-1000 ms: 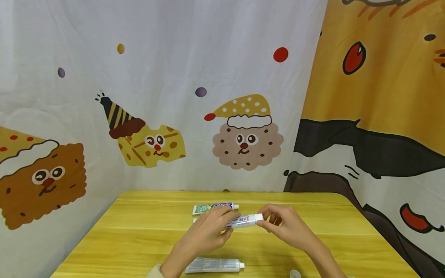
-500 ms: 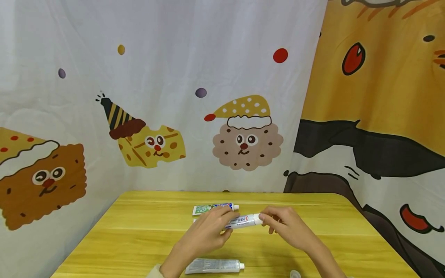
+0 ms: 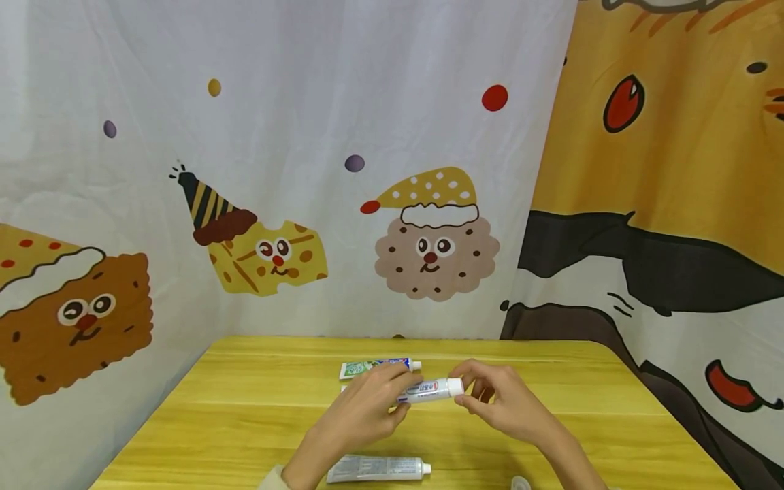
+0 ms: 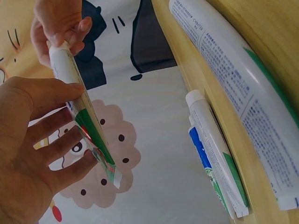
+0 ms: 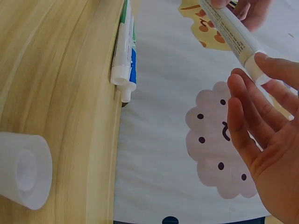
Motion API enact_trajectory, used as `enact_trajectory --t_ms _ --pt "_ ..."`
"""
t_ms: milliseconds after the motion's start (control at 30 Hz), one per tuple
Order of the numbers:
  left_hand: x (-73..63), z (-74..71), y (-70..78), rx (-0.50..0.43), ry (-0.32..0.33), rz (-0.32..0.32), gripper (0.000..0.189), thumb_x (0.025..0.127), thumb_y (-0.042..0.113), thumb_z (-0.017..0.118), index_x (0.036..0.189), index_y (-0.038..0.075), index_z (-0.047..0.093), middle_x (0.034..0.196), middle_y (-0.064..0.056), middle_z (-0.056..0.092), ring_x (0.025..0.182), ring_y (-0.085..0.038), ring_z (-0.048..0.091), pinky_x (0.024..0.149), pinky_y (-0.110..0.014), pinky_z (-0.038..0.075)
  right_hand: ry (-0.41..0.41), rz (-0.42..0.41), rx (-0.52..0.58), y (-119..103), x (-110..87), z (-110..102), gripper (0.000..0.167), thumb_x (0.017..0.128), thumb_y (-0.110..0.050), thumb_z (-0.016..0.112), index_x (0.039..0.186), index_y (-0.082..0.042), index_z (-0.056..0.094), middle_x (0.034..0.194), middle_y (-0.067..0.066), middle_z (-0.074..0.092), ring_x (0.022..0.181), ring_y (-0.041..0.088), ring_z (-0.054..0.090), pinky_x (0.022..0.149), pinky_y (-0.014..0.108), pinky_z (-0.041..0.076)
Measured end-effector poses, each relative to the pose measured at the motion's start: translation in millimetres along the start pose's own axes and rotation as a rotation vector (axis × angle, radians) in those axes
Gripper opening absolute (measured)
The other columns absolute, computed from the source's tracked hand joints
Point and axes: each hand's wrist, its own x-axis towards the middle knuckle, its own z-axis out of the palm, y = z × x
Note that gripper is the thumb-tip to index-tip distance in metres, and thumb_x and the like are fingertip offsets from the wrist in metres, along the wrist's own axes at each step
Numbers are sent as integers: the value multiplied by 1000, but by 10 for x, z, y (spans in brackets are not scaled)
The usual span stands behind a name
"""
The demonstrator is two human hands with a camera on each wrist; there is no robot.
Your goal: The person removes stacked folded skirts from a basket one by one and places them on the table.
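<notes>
My left hand [image 3: 367, 405] holds a white toothpaste tube [image 3: 429, 390] above the table, its capped end toward the right. In the left wrist view the tube's green-and-red flat end [image 4: 100, 142] shows past the fingers. Thumb and forefinger of my right hand [image 3: 505, 401] pinch the white cap [image 5: 258, 70]; the other fingers are spread below it. At the back lies a green-and-blue toothpaste tube [image 3: 373, 368]. Beside it is another white tube [image 4: 215, 144], mostly hidden by my left hand in the head view.
Near the front of the wooden table [image 3: 245, 422] lies a silvery-white toothpaste tube [image 3: 376, 468], its narrow white tip pointing right. A loose translucent white cap [image 5: 28, 172] stands at the front right edge. A cartoon-printed cloth [image 3: 355, 272] hangs behind the table.
The right fingers closed in on the cap's end half a second ago, and now they are spread around it again. Left hand and tube stay nearly in place.
</notes>
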Motion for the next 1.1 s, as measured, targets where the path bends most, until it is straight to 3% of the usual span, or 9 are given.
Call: enact_trajectory --t_ms 333,867,967,1100 --pt "2 -4 -6 -4 0 3 38 91 17 80 127 19 70 121 5 72 107 -12 68 94 -29 58 -26 72 10 -32 21 -8 15 101 -32 68 106 -18 72 79 -8 70 59 3 61 52 26 54" --pt "4 -7 3 8 -1 14 37 92 18 78 128 20 70 122 6 72 109 -12 69 95 -28 58 -37 78 15 -24 16 -31 22 107 -28 58 89 -23 70 77 -9 66 63 4 62 53 26 52" --pt "3 -12 8 3 -6 11 38 92 18 78 129 20 69 122 6 72 109 -12 68 95 -28 58 -48 93 21 -24 8 -39 23 107 -29 58 91 -21 71 79 -8 67 64 6 64 55 27 54" --pt "-2 -18 11 -5 -13 5 38 92 17 78 128 20 69 122 6 72 109 -12 68 94 -29 58 -56 131 25 -39 -12 -50 17 103 -32 64 106 -17 73 84 -6 70 63 6 63 55 27 54"
